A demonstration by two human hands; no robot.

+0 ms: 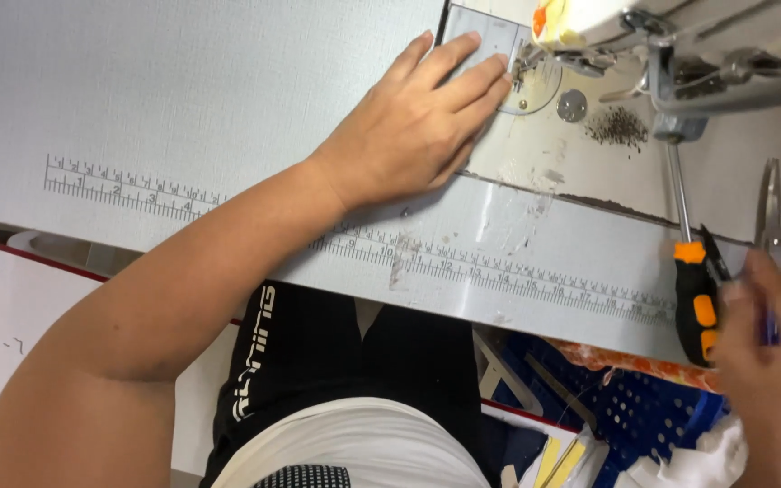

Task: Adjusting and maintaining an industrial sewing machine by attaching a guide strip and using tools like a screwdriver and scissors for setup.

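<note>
Left hand (413, 126) flat beside needle plate (535, 86); screwdriver (693, 280) near right hand (770, 361).

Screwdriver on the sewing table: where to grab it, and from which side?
Grip the screwdriver by its orange-and-black handle, coming from the table's near edge on the right. The handle overhangs that edge beside the right hand, while the thin metal shaft points away toward the sewing machine head, offering little to hold.

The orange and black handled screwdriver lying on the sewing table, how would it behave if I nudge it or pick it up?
The orange and black handled screwdriver probably stays rigid, given its metal shaft. The chunky grip likely makes it handle-heavy. Its rounded handle might roll on the smooth grey sewing table, towards the edge near the right hand.
</note>
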